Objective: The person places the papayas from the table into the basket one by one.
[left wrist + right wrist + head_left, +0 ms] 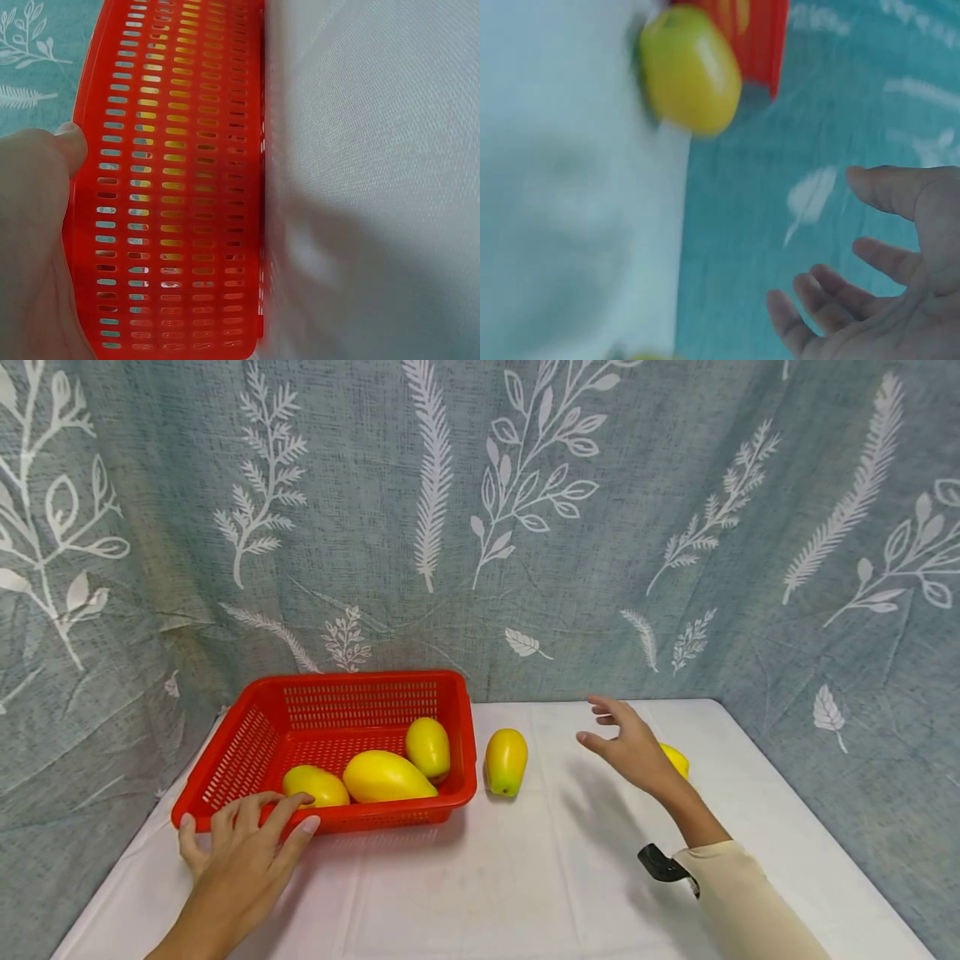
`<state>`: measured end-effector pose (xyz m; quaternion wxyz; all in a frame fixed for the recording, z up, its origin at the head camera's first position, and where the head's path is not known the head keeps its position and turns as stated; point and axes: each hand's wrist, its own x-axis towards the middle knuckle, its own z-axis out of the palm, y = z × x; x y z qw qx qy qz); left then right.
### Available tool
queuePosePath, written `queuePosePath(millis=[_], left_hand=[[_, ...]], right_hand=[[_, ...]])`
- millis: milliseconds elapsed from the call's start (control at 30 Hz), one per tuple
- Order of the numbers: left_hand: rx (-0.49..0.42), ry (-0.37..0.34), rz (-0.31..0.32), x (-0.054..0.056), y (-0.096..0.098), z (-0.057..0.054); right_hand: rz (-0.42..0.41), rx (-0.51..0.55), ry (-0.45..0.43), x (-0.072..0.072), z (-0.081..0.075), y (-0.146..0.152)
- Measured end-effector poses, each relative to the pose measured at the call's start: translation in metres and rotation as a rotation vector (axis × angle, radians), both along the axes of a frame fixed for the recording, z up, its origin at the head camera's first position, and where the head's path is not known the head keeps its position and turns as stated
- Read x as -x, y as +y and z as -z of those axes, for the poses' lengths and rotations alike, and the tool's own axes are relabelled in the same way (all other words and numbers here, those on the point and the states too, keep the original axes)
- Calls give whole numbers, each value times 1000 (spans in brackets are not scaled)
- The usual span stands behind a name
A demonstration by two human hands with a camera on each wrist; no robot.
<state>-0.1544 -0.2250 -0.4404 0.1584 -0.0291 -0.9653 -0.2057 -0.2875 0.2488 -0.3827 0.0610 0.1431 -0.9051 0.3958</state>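
My left hand [243, 852] grips the near rim of a red plastic basket [315, 745] at its left corner, fingers over the edge and thumb outside. In the left wrist view the thumb lies against the rim of the slotted wall. Three yellow mangoes [386, 777] lie in the basket, one close to the left fingertips. My right hand [633, 747] hovers over the right of the table, fingers spread and holding nothing. To its left, a yellow-green mango [506, 762] lies beside the basket. Another yellow fruit [677, 760] is partly hidden behind the right wrist.
A white cloth [480, 893] covers the table. Grey-green curtains [525, 568] with white leaf prints hang close behind the table and along both sides. A black strap piece [663, 864] shows at the right sleeve cuff [720, 860].
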Motion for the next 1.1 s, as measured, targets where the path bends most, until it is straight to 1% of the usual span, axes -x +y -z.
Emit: queuePosePath(millis=[167,233,333,467,700,1000,1100], left_hand=[[-1,21,0,0,0,1],[1,16,0,0,-1,1],[4,8,0,0,-1,1],[4,8,0,1,-1,2],[-5,16,7,1,-1,3],[-14,24,13,0,-2,3],[-14,22,12,0,-2,4]], right_hand=[[107,-67,-34,0,8,44],[139,-91,-55,0,12,58],[175,-128,-79,0,19,76],[193,-169,-103,-1,29,93],[147,-181,-106,-3,41,104],[178,-186,-121,-5,45,105],[186,-190,-111,-5,46,106]])
